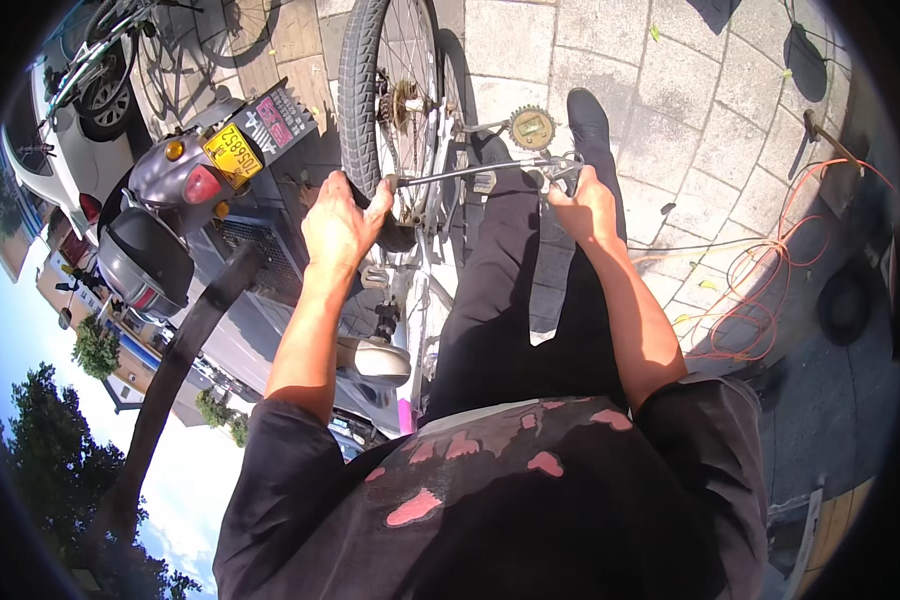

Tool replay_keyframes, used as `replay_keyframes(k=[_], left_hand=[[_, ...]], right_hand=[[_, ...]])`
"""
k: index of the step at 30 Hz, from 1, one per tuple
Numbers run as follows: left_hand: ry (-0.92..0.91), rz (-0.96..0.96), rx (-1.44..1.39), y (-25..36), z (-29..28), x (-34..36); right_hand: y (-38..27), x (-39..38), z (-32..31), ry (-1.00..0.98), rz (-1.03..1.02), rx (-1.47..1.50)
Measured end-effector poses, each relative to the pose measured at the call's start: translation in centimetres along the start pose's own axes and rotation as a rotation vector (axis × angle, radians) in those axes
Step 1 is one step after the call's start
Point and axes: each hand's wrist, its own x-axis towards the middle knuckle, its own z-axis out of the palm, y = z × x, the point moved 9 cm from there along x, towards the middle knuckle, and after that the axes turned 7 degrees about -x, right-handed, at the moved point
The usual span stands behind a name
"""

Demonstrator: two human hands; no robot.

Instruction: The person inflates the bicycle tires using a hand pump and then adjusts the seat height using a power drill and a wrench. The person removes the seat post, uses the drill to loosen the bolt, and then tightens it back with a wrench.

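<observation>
A thin dark rod or cable [470, 172] stretches almost straight between my two hands, in front of the bicycle's rear wheel. My left hand [340, 228] is closed at its left end, thumb by a small dark tip, beside the grey tyre [361, 90]. On the other end, my right hand [588, 208] grips a silver metal piece [562, 168] with openings in it; its exact kind is unclear. The bicycle's silver frame [438, 140] stands left of my legs. Beyond the rod is a brownish toothed disc [532, 128], like a chainring.
A parked motor scooter [175, 185] with a yellow plate stands to the left, near a brown post [180, 350]. Orange hose [770, 250] lies coiled on the paving at right, with a hammer-like tool [825, 135] and a dark tyre [847, 302] nearby.
</observation>
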Motion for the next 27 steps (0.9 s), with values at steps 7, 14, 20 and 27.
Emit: replay_keyframes(k=[7,14,20,27], left_hand=[[0.071,-0.057,-0.084,-0.4,-0.4,0.1],[0.054,-0.034,-0.093,-0.2,-0.2,0.0],[-0.013,-0.087,-0.084,-0.1,-0.4,-0.1],[0.067,-0.113,-0.178,0.0,-2.0,-0.6]], right_hand=[[-1.9,-1.3,-1.6,0.029,-0.035,-0.122],[-1.5,-1.9,-1.8,0.043,-0.004,-0.147],[-1.1,-1.6,-1.4,0.128,-0.091,-0.111],[-1.6,-1.8,-1.6,0.145,-0.099,-0.114]])
